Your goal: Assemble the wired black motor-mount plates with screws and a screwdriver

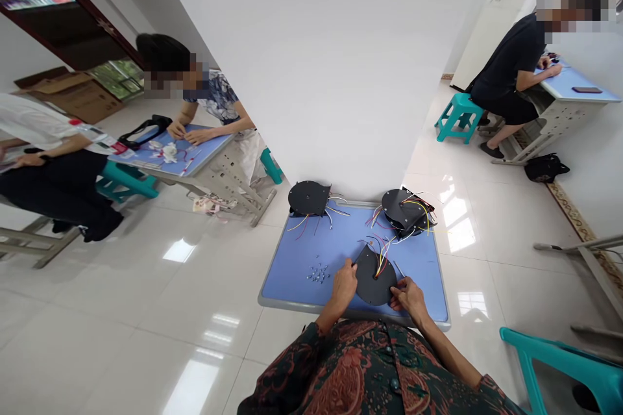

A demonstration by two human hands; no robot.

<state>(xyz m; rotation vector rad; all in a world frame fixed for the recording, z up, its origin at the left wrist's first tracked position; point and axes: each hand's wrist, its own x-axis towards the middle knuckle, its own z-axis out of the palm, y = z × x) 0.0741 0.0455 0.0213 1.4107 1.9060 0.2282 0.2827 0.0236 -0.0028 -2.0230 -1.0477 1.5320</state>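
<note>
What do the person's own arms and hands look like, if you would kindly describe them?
The left hand and right hand are bare, without gloves. The arms come out of the sleeves of a dark blouse printed with rust-red paisley shapes on green, with round buttons down the front.

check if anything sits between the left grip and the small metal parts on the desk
Nothing visible does. The left grip rests on the black disc, and only blue desktop lies between it and the small metal parts.
</note>
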